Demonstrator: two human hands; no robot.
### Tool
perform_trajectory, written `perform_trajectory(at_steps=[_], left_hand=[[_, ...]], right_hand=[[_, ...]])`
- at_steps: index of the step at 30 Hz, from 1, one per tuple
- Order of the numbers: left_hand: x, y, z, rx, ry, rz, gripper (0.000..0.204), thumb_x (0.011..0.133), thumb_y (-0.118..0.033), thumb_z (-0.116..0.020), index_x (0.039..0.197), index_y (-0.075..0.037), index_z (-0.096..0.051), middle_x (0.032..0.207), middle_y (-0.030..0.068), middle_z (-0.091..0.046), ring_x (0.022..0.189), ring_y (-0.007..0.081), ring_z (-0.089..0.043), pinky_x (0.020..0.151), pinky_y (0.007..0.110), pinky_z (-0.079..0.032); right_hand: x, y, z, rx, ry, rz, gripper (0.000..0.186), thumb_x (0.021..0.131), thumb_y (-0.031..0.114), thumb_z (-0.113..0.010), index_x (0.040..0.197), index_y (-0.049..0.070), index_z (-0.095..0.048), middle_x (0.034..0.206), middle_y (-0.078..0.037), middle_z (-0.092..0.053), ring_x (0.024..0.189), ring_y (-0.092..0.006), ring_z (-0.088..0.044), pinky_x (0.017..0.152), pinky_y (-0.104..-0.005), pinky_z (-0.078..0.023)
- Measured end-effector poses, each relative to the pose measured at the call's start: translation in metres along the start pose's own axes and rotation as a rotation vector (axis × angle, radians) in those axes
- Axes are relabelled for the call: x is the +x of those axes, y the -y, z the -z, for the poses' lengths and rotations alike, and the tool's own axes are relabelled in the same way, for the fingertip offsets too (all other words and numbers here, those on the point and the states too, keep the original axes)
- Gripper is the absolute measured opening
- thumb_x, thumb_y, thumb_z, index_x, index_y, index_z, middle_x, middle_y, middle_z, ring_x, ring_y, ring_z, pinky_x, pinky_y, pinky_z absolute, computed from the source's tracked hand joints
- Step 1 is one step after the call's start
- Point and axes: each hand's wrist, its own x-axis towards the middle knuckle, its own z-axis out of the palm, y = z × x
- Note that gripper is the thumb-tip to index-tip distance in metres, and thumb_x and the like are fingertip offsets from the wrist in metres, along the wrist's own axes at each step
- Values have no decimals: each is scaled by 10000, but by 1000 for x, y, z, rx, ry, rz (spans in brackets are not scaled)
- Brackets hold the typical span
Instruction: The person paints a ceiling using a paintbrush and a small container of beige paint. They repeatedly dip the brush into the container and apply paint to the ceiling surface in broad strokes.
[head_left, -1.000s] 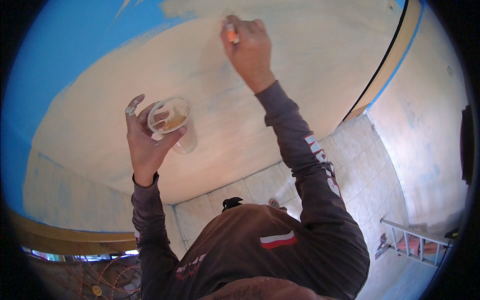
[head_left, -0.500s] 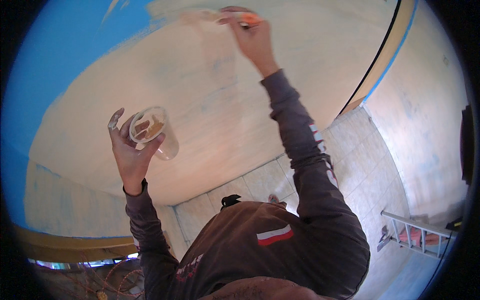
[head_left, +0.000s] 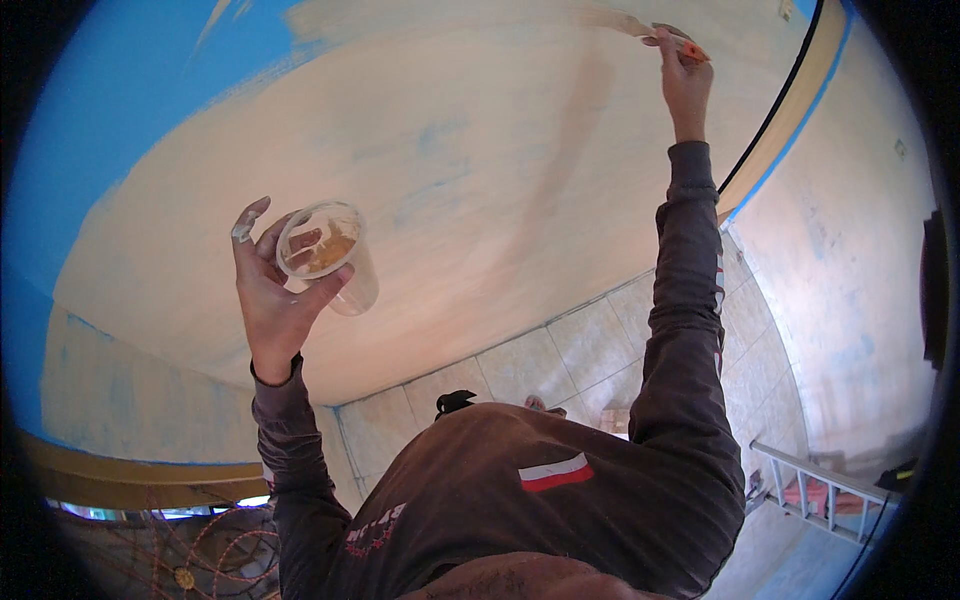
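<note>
My left hand is wrapped round a clear plastic cup, tilted so that its mouth shows. Cream paint coats parts of the cup's inside. Pale paint is smeared on one finger of that hand. Stretched out at the upper right, my right hand grips a paintbrush with an orange handle. The brush's bristles point left and lie against the wall, where a cream coat covers much of a blue surface. Bluish patches show through the cream.
Light floor tiles run along the wall's foot. At the lower right stands a metal ladder. A side wall rises on the right, past a dark vertical edge. Reddish coiled cords or wires are at the lower left.
My right hand has swept the brush rightward along the wall, and that arm is straighter. My left hand and the cup have shifted slightly right and up.
</note>
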Motion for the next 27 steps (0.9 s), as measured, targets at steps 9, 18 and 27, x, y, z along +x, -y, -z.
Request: perform_trajectory(at_steps=[9,18,27], left_hand=[[2,2,4,36,24,-13,1032,699,-14,-920,1520,-61,-297,1315,215,-610,1179,279,-648,997,415,-564],[4,-2,3,69,43,-8,1043,691,-27,-929,1522,-65,-300,1310,216,-611,1178,280,-651,990,423,-566],[0,1,7,122,64,-6,1029,700,-48,-928,1514,-69,-299,1295,206,-631,1183,277,-656,1019,437,-557]], right_hand=[[-20,14,-10,-479,-310,273,170,949,243,-722,1042,125,-801,825,-72,-710,723,-213,-665,660,-335,-542],[-54,70,-98,-475,-229,463,218,933,192,-722,1106,61,-746,878,-102,-718,795,-269,-635,699,-399,-534],[-66,97,-105,386,33,-22,244,1038,210,-652,1143,18,-763,888,5,-770,567,5,-385,491,-199,-302]])
